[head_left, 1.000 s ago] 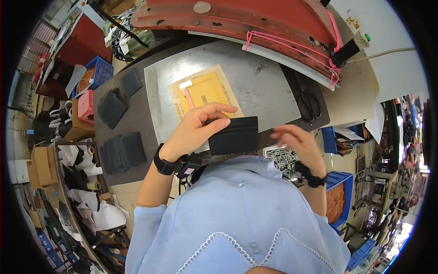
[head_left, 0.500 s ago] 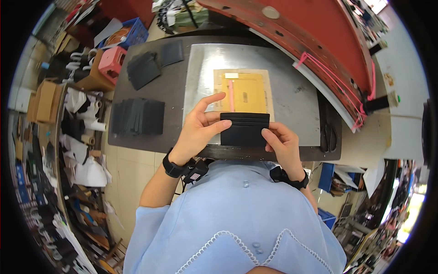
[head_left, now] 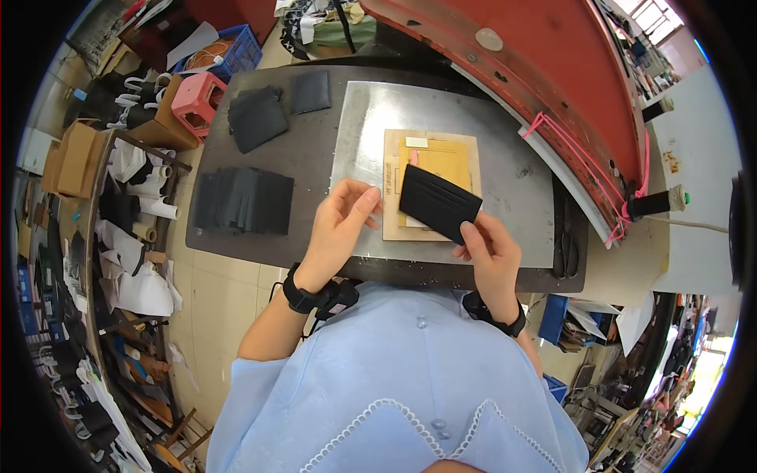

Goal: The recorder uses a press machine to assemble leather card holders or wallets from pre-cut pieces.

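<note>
The right hand pinches a flat black leather card holder at its lower right corner, thumb on top and fingers closed beneath. The holder sits tilted over a tan wooden template board that lies on a grey metal plate near the bench's front edge. The left hand hovers just left of the holder — fingers loosely apart, clamped on nothing, thumb and forefinger curved toward each other. Toward the left edge of the dark bench lies a row of black leather pieces — more dark pieces sit near its far left corner. A pair of black scissors rests by the right edge.
</note>
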A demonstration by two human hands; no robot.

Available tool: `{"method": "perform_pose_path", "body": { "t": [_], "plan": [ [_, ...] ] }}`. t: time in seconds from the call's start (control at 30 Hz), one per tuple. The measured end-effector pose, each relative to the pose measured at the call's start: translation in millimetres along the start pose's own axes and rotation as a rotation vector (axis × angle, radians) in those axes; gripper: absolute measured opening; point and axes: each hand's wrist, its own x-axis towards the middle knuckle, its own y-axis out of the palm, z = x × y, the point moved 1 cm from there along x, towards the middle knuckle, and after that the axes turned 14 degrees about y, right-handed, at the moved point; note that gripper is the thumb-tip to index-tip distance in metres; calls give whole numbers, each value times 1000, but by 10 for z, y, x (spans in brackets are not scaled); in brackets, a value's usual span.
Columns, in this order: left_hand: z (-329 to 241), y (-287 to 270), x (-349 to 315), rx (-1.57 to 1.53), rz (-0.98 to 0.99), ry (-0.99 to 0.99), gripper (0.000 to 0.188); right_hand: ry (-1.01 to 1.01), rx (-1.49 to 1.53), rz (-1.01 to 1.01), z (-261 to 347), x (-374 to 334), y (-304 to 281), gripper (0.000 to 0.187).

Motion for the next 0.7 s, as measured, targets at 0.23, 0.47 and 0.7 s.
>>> {"method": "perform_pose_path", "body": {
  "t": [0.23,0.47,0.7],
  "plan": [
    [-110,-49,-8,-208,23,-143,28,-621,-577,111,43,54,434,31],
    [-140,-820,-88,108,-69,-18,18,-590,-484,152,86,156,697,26],
    [-436,-1583,-38,633,216,358,24,-532,-512,187,18,213,683,19]
  ]
}}
